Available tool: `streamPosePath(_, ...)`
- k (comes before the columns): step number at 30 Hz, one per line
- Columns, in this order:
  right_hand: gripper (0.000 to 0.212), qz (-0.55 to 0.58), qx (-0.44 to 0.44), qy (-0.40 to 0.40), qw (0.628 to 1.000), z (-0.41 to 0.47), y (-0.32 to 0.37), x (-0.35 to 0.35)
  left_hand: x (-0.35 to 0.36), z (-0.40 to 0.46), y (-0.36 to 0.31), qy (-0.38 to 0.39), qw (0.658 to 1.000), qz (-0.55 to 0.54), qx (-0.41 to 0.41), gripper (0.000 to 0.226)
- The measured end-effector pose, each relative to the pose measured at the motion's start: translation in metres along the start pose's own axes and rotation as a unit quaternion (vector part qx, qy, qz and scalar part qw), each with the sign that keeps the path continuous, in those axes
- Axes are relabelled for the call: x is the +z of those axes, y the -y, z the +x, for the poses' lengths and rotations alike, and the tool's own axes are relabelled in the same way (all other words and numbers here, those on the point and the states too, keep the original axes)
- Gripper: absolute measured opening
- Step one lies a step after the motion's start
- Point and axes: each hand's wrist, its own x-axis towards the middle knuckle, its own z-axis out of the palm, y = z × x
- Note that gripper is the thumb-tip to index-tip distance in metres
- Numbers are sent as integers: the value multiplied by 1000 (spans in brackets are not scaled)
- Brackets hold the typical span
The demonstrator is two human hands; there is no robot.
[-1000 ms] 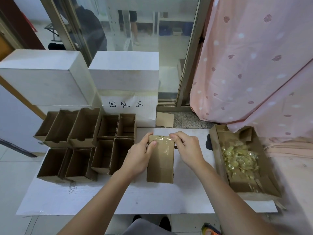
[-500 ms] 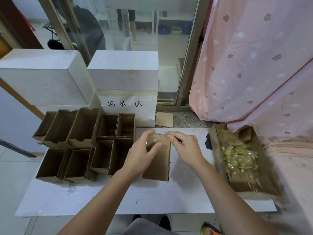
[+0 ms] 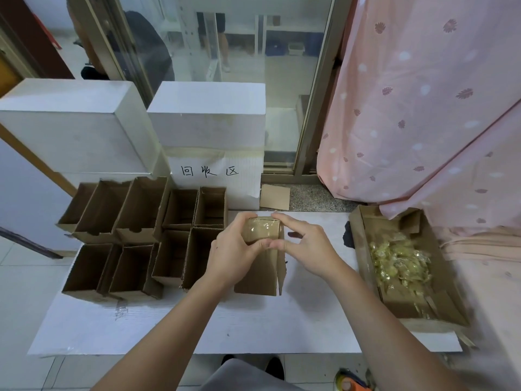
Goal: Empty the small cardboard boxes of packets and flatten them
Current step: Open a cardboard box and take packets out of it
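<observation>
**Cardboard box still sealed, several already emptied**

Cardboard is most of what we see. At the middle of the white table (image 3: 253,328), our left hand (image 3: 235,253) and right hand (image 3: 306,249) both curl around one small box (image 3: 260,266) standing upright, with thumbs and fingertips pinching its taped top. We judge it is not yet opened. To our left sit open empty boxes (image 3: 135,232) in rows, none of them flattened. To our right a larger cardboard tray (image 3: 363,244) holds a heap of yellow packets (image 3: 400,261). So the emptying looks well advanced, while all the flattening remains ahead of us.
</observation>
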Motion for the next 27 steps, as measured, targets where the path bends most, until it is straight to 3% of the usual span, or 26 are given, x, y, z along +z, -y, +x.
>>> streamPosePath(2, 86, -12, -19, 37, 999, -2, -1, 2, -2, 1, -3, 2, 1000, -16, -5, 58)
streamPosePath(4, 100, 5, -24, 67, 997, -4, 2, 5, -5, 2, -6, 6, 999, -34, -11, 54)
streamPosePath(10, 103, 50, -1, 72, 996, -10, 5, 6, -10, 1, -8, 26, 1000, 2, 3, 43)
streamPosePath(12, 105, 55, 12, 76, 996, -11, 4, 5, -12, -1, -7, 47, 999, 5, 5, 56)
streamPosePath(15, 116, 48, 18, 89, 995, -13, 4, 5, -11, -3, -8, 69, 996, 47, 11, 97)
streamPosePath(17, 124, 34, 20, 104, 994, -13, 5, 5, -10, -4, -8, 57, 997, 54, 15, 102)
streamPosePath(27, 115, 16, -14, 88, 996, -9, 10, 8, -11, -4, -11, -28, 998, 49, 4, 62)
